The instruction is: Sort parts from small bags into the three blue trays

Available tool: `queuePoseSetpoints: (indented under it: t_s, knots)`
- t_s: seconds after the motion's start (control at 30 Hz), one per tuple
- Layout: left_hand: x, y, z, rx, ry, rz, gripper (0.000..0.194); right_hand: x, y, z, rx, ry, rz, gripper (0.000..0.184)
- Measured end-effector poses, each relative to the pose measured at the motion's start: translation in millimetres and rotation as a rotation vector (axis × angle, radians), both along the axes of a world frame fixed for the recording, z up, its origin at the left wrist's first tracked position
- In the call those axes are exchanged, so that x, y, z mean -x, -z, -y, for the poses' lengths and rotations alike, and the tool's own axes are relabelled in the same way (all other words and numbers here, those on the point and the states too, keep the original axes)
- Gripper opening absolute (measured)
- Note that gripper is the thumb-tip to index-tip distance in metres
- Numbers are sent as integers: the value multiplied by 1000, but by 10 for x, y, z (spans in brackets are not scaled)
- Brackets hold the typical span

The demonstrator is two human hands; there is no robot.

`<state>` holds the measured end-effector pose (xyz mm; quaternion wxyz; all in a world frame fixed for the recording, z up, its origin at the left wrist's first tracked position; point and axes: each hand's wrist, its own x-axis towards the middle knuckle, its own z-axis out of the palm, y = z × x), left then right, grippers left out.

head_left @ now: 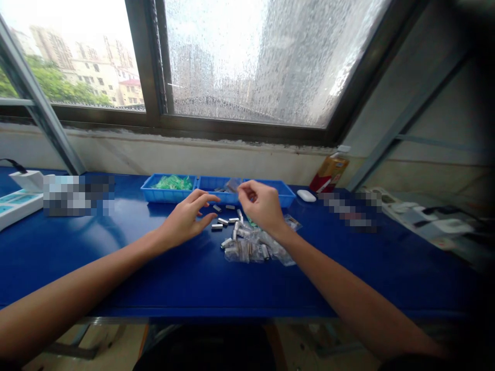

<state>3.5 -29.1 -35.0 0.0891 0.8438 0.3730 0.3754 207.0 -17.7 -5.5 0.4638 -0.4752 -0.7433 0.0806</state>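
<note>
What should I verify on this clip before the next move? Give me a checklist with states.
1. Left hand free: ok; thumb and fingers apart, nothing visible between them.
2. Right hand grip: cannot tell; fingers curled beside a clear bag, but contact is unclear.
3. Loose silver pieces on the blue table: ok; several lie between the hands.
4. Plastic bags apart from all pieces: not ok; they bunch up against some.
5. Green material contained: ok; inside the blue tray.

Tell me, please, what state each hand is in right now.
Left hand: open, nothing visibly held.
Right hand: pinched closed; whether it grips the clear plastic right beside it cannot be told.
</note>
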Motion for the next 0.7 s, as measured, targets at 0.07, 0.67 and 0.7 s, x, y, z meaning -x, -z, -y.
queuePoseSetpoints:
  t_s: [0.07, 0.67, 0.7]
  knots:
    - [14, 35, -20, 39, 10, -84, 31, -272, -54, -174, -225, 229, 129, 20]
    - [-31, 8, -55, 269, -17, -48, 33, 151, 286, 67, -185, -407, 397, 17]
    - [-31, 12, -59, 299, -5, -19, 34, 146, 300, 57, -193, -391, 382, 14]
